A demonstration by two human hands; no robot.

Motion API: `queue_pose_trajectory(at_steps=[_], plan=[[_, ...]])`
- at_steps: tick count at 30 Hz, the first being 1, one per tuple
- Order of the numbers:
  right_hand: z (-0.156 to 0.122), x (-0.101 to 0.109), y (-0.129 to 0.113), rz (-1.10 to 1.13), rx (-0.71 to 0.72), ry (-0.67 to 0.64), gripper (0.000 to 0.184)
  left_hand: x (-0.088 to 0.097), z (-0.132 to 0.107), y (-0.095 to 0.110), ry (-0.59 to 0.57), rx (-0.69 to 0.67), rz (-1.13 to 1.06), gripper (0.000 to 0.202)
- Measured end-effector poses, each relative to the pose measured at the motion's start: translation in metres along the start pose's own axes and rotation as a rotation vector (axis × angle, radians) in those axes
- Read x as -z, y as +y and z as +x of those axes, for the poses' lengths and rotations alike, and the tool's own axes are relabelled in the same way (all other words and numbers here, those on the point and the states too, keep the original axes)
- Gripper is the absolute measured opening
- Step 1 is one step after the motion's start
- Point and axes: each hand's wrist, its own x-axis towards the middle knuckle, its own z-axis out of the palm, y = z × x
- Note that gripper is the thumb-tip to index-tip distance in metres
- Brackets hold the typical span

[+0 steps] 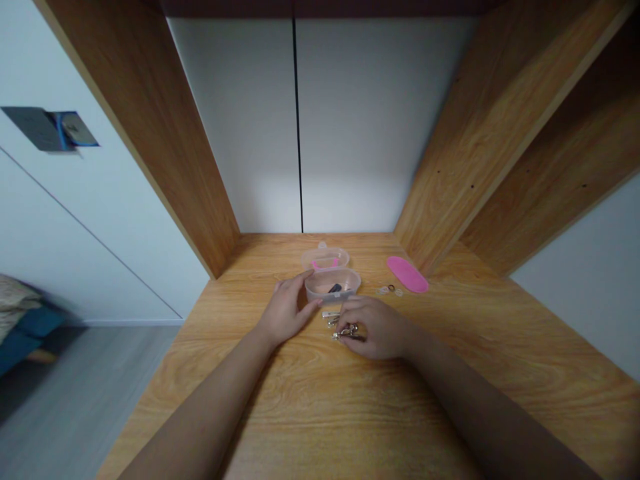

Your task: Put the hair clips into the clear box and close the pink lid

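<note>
My left hand rests on the wooden desk with its fingers curved against the left side of a small clear plastic box; a dark item lies inside the box. The box's hinged lid lies open behind it, showing something pink. My right hand has its fingers curled down on a bunch of small metal hair clips. More metal clips lie on the desk between my two hands.
A pink oval item lies to the right of the box, with a few small hair ties beside it. Wooden side panels wall the desk on the left and right. A white back wall closes the nook.
</note>
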Motion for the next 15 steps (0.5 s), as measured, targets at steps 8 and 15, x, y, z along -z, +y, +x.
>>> queue_pose_trajectory(at_steps=[8,15], plan=[[0.0029,-0.0054,-0.0003,-0.009,0.009,-0.001,0.010,-0.0004,-0.0010,-0.0008,0.007,-0.004,0.002,0.061],[0.0026,0.0003,-0.0009,0.004,-0.007,-0.023,0.015,-0.0022,-0.0005,-0.0024,0.002,0.011,0.007,0.061]])
